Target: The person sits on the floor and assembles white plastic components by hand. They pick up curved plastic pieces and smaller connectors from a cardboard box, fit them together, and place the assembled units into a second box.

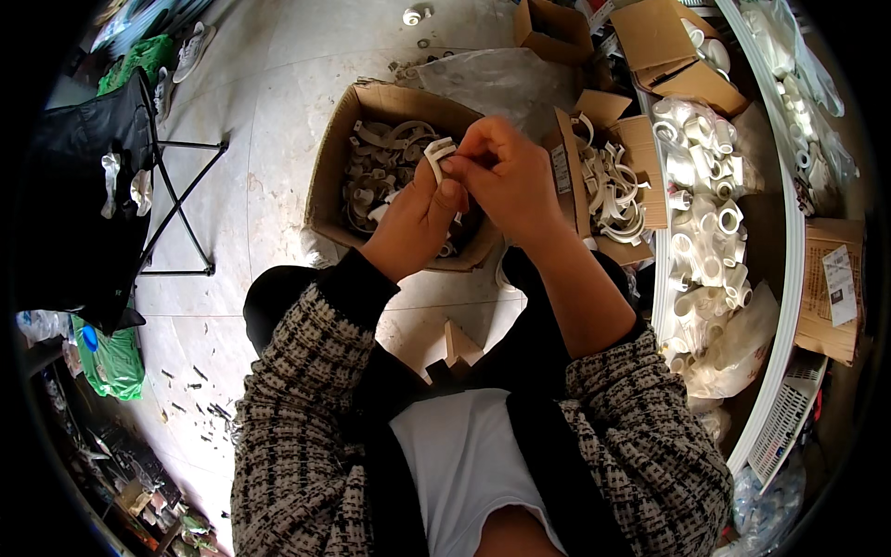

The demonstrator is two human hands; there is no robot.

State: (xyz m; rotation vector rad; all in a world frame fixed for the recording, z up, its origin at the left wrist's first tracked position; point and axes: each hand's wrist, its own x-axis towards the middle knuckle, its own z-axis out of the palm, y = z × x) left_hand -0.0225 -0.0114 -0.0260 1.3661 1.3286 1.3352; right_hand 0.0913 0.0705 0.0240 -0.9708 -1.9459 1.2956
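Clip [440, 160], white and curved, is held over the opening of the box [325, 181], within its edges from this view. The left hand [411, 223] pinches the lower end between thumb and fingers; the right hand [509, 176] pinches its right side with thumb and forefinger, close beside the left. The left hand crosses the box's near edge, the right hand its right edge. Loose parts [385, 148] lie inside, below the rim. A wide stretch of floor [269, 167] separates the left edge from the chair [79, 237]. On the right, room is tighter: a second box [655, 176] stands near, beside the rack [794, 232].
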